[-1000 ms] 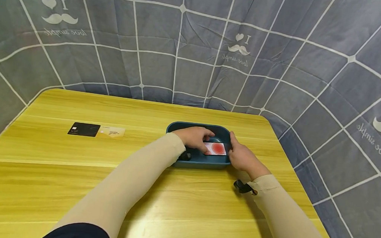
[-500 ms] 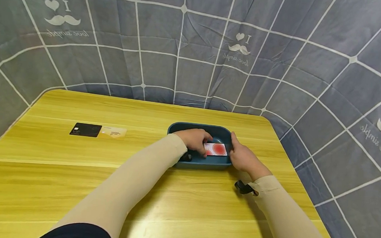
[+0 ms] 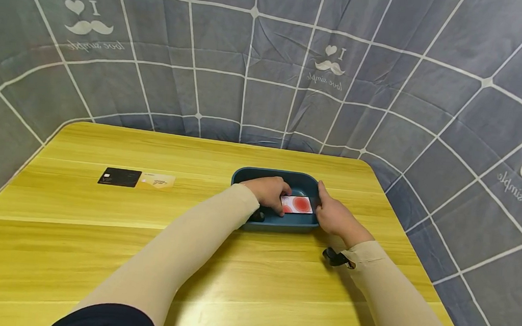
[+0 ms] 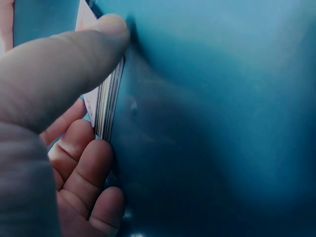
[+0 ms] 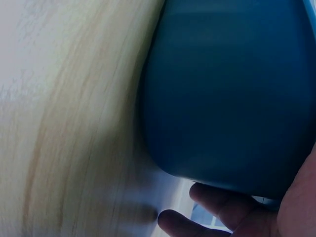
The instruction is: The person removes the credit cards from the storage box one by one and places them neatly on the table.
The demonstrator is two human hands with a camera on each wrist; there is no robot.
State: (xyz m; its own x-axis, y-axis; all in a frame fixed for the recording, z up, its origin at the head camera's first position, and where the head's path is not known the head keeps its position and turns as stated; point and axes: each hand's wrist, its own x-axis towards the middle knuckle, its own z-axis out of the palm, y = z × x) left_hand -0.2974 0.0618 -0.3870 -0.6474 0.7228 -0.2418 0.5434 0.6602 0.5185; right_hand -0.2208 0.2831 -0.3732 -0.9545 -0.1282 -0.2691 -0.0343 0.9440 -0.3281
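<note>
A dark blue oblong plastic box (image 3: 279, 228) sits on the table. Inside it my left hand (image 3: 265, 190) reaches over the near rim and pinches a stack of cards (image 3: 299, 205), whose top card is white with red circles. In the left wrist view the thumb lies across one side of the cards (image 4: 102, 111) while the fingertips meet their edge. At the box's right end, my right hand (image 3: 335, 216) grips the wall from outside. The right wrist view shows the box's outer wall (image 5: 227, 98), with fingers (image 5: 217, 202) around its far corner.
On the left of the wooden table (image 3: 74, 250), a black card (image 3: 119, 177) and a pale gold card (image 3: 158, 181) lie side by side. A grey checked curtain (image 3: 220, 42) hangs behind and to the right. A black strap (image 3: 337, 257) hangs at the right wrist.
The head view has shifted slightly, moving everything a little right in the picture. Both hands, the cards and the box otherwise keep nearly the same positions.
</note>
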